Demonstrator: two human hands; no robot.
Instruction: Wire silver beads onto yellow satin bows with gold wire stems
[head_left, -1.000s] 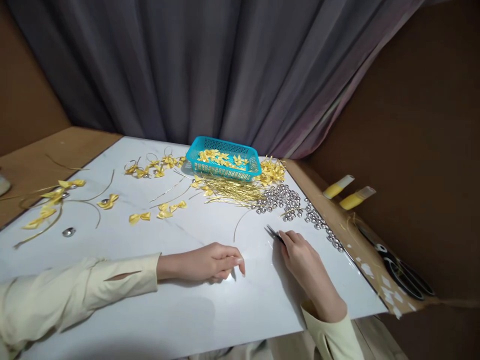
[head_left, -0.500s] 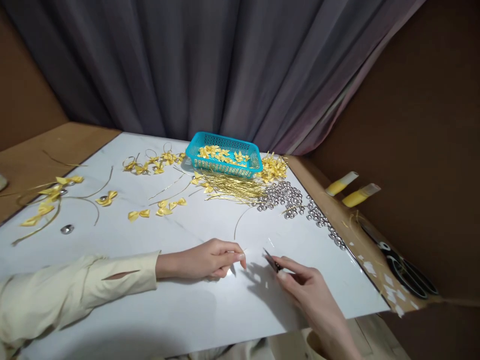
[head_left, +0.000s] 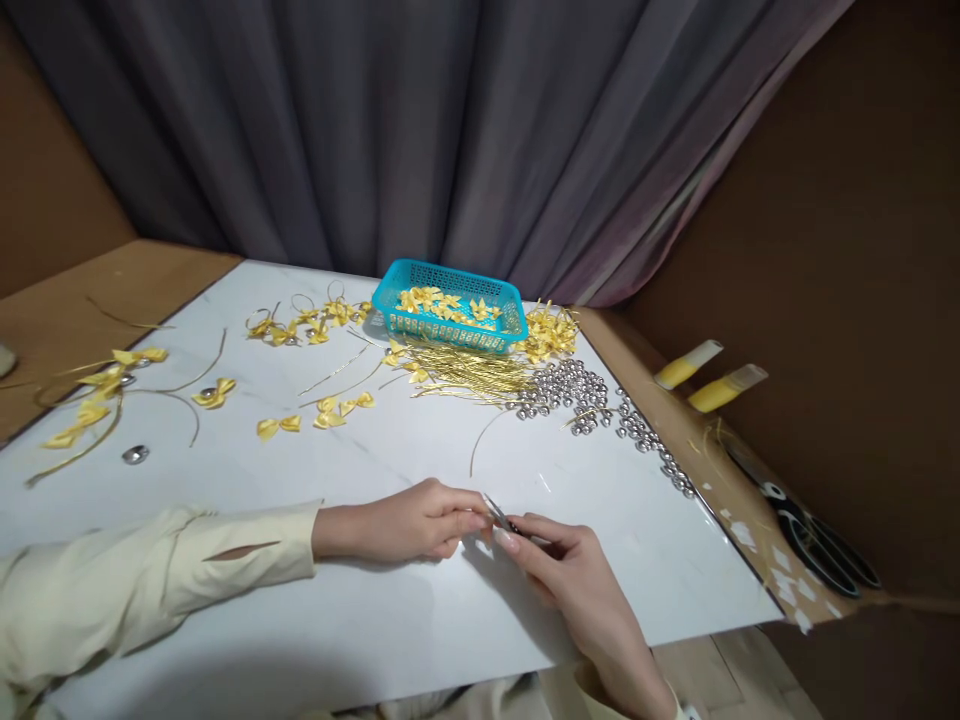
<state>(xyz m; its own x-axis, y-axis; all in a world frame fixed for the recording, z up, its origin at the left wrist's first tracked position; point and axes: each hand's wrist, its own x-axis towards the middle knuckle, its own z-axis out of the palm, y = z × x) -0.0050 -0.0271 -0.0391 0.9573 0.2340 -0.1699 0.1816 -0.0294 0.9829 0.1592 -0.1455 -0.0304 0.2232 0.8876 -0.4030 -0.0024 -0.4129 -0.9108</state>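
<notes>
My left hand [head_left: 427, 520] is closed in a pinch above the white board, thumb against forefinger. What sits between those fingertips is too small to make out. Coming in from the right, my right hand [head_left: 562, 565] grips a small pointed metal tool [head_left: 501, 514] with a dark handle. The tool's tip reaches my left fingertips and seems to touch or nearly touch them. Just beyond the hands, a single thin gold cord [head_left: 480, 440] lies curved on the board.
A blue basket [head_left: 450, 335] of yellow bows stands at the back. Before it lie gold cords [head_left: 480, 375] and silver heart-shaped beads [head_left: 570, 385]. Bows [head_left: 279, 428] dot the left side. Scissors [head_left: 814, 550] and two yellow tubes [head_left: 727, 388] lie on the right.
My right hand has moved left with the pointed tool, bringing its tip to my left fingertips. My left hand has stayed almost still.
</notes>
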